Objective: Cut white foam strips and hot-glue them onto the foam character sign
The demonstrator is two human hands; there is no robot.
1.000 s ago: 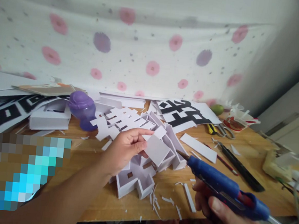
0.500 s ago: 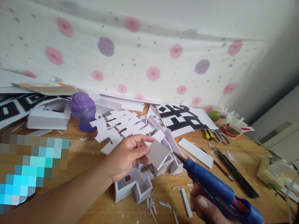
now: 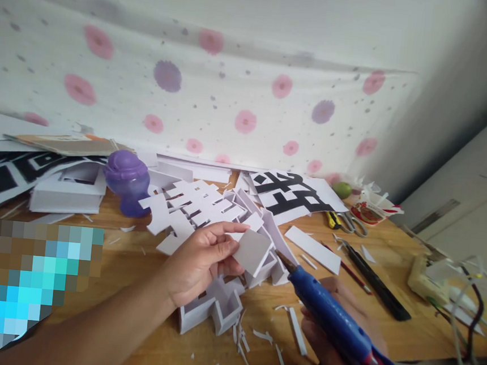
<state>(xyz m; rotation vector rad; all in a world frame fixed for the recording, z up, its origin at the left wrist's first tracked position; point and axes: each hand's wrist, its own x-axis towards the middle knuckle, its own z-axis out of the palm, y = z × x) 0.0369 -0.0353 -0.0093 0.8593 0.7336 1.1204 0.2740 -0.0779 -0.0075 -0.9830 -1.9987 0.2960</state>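
Note:
My left hand (image 3: 202,261) pinches a small white foam-board piece (image 3: 254,251) between thumb and fingers, its flat face turned up toward me. Wrapped around a blue hot glue gun (image 3: 333,325) is my right hand (image 3: 317,341), partly hidden by the gun's body. The nozzle points up and left, just right of the board piece and apart from it. Below my left hand stands a white foam-board frame with upright walls (image 3: 204,312). Behind the held piece lie a flat cut-out lettering shape (image 3: 201,204) and more walled foam-board parts (image 3: 279,239).
A purple bottle (image 3: 128,184) stands at the left. Toward the right lie a white strip (image 3: 314,249), a black utility knife (image 3: 375,282), scissors (image 3: 356,223) and a printed black-character sheet (image 3: 291,195). Offcuts (image 3: 264,336) litter the front; cables (image 3: 462,315) hang at far right.
The glue gun has turned so its rear end points more toward me, and its glue stick has left the view. My left hand still holds the board piece. The view has shifted slightly.

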